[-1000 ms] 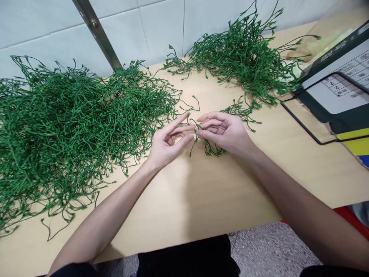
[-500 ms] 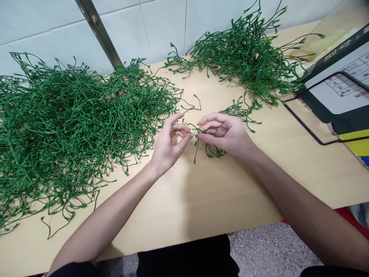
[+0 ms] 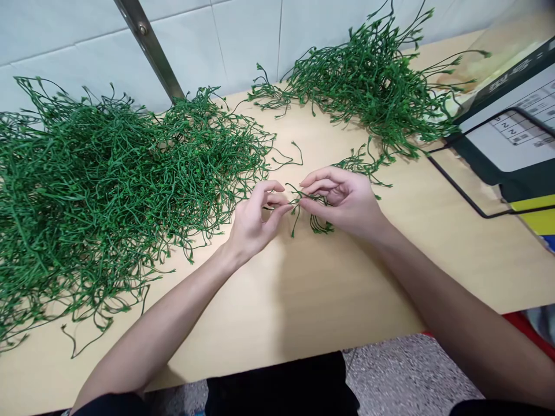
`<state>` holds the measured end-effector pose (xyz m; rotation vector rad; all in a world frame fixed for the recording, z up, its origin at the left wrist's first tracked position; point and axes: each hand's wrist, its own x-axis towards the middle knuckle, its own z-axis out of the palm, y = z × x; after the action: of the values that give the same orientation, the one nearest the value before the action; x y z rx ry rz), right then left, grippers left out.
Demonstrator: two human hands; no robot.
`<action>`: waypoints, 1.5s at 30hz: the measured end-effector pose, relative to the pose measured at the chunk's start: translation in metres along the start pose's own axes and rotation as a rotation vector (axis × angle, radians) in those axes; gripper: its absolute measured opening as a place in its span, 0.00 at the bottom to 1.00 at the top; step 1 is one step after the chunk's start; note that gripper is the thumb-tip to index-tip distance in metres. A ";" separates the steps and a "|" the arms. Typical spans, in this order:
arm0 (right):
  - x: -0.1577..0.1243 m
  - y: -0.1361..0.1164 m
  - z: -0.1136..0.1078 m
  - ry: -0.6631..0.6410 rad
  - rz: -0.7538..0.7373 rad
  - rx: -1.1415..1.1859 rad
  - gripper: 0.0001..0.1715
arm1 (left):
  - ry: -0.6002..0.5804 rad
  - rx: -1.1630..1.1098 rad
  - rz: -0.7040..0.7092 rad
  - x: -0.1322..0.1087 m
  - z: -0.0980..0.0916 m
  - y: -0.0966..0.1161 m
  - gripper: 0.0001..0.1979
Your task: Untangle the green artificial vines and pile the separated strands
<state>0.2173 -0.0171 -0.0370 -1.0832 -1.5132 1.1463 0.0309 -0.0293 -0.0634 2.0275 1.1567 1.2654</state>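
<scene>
Black cloth (image 3: 281, 387) at the near edge, then a pale wood desk (image 3: 303, 300). Both bare forearms reach in over it.

Left hand (image 3: 254, 222): thumb and forefinger closed in a pinch on one end of a small green sprig (image 3: 321, 226), other fingers (image 3: 272, 186) curled loose. Right hand (image 3: 347, 202): fingertips closed on the same sprig from the other side, palm turned up a little. The sprig is held between the two hands just over mid-desk, with thin strands dangling to the desk top.

Handling, as a judgement: the stems look thin and springy, so grip close to the joint with the fingertips, pinches close together and strands hanging free, not snagged on the heap beside.

Just behind the right hand lies a loose sprig (image 3: 359, 162), apart from the held one. Left of the hands is a big pile (image 3: 95, 196) of the same green stems, its edge near the left hand. Farther back right is a smaller pile (image 3: 373, 86). At the right edge are a black wire stand (image 3: 455, 185) and a dark box (image 3: 515, 133) with print too small to read. At the back, a slanted metal bar (image 3: 150, 49) crosses a white tiled wall (image 3: 243, 40).
</scene>
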 end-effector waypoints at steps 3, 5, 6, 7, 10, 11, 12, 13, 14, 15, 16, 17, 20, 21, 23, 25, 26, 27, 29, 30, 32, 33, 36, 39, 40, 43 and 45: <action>-0.002 0.002 0.001 0.025 -0.050 -0.070 0.13 | -0.026 -0.023 -0.009 -0.001 0.000 -0.002 0.14; -0.004 0.004 0.001 0.041 -0.091 -0.123 0.13 | -0.046 -0.038 -0.003 -0.002 0.000 -0.002 0.14; -0.004 0.005 0.002 0.049 -0.118 -0.154 0.13 | -0.058 -0.048 0.001 -0.002 0.000 -0.002 0.13; -0.005 0.006 0.003 0.058 -0.149 -0.188 0.14 | -0.068 -0.058 0.007 -0.002 0.000 -0.002 0.13; -0.005 0.009 0.004 0.070 -0.262 -0.280 0.13 | -0.100 -0.096 0.015 -0.001 -0.002 -0.002 0.11; -0.004 0.009 0.005 0.067 -0.292 -0.305 0.12 | -0.109 -0.115 0.009 -0.001 -0.002 -0.002 0.10; -0.004 0.010 0.005 0.062 -0.312 -0.326 0.11 | -0.117 -0.143 0.004 -0.001 -0.002 -0.002 0.09; -0.003 0.010 0.005 0.061 -0.324 -0.344 0.10 | -0.133 -0.181 -0.002 0.000 -0.002 -0.003 0.09; -0.002 0.010 0.004 0.066 -0.329 -0.359 0.09 | -0.157 -0.221 -0.007 -0.001 -0.002 -0.003 0.08; -0.001 0.010 0.003 0.082 -0.328 -0.369 0.08 | -0.184 -0.260 -0.008 -0.001 -0.002 -0.002 0.07; -0.001 0.009 0.002 0.114 -0.328 -0.370 0.07 | -0.206 -0.291 -0.005 -0.001 -0.001 -0.002 0.06; 0.000 0.009 0.001 0.154 -0.322 -0.360 0.07 | -0.211 -0.308 0.000 -0.001 -0.001 -0.002 0.06; 0.000 0.007 -0.001 0.270 -0.265 -0.284 0.08 | -0.029 -0.222 0.005 0.000 0.000 -0.001 0.05; 0.000 0.006 -0.001 0.294 -0.236 -0.248 0.08 | 0.082 -0.157 -0.010 0.001 -0.001 -0.001 0.04; 0.000 0.005 -0.001 0.302 -0.178 -0.171 0.07 | 0.280 -0.001 -0.049 0.003 -0.002 -0.003 0.04; 0.001 0.005 0.000 0.263 -0.141 -0.080 0.06 | 0.362 0.126 -0.058 0.005 -0.004 -0.005 0.07; 0.002 0.005 0.000 0.226 -0.133 -0.042 0.07 | 0.368 0.168 -0.042 0.006 -0.005 -0.006 0.09; 0.002 0.006 0.000 0.187 -0.132 -0.011 0.07 | 0.365 0.199 -0.019 0.006 -0.006 -0.007 0.10; 0.004 0.006 -0.001 0.122 -0.126 0.027 0.07 | 0.338 0.233 0.033 0.006 -0.006 -0.007 0.11; 0.004 0.006 -0.001 0.102 -0.110 0.035 0.08 | 0.310 0.235 0.061 0.006 -0.006 -0.006 0.10; 0.004 0.004 -0.002 0.086 -0.052 0.056 0.11 | 0.214 0.193 0.112 0.005 -0.006 -0.003 0.08; 0.005 0.004 -0.002 0.081 -0.020 0.068 0.13 | 0.150 0.154 0.134 0.004 -0.005 -0.001 0.07; 0.005 0.002 -0.002 0.066 0.032 0.095 0.17 | -0.023 0.050 0.202 0.002 -0.004 0.003 0.08; 0.005 0.002 -0.002 0.032 0.063 0.099 0.17 | -0.053 0.035 0.234 0.002 -0.003 0.002 0.07; 0.005 0.002 -0.002 0.021 0.071 0.100 0.17 | -0.035 0.042 0.224 0.002 -0.003 0.001 0.05; 0.004 0.002 -0.003 -0.007 0.093 0.111 0.17 | 0.059 0.082 0.182 0.003 -0.003 -0.001 0.04; 0.004 0.003 -0.003 -0.030 0.115 0.121 0.18 | 0.116 0.113 0.181 0.004 -0.003 -0.001 0.04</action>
<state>0.2200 -0.0123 -0.0386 -1.0855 -1.3999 1.3214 0.0287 -0.0254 -0.0609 2.2089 1.1397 1.4514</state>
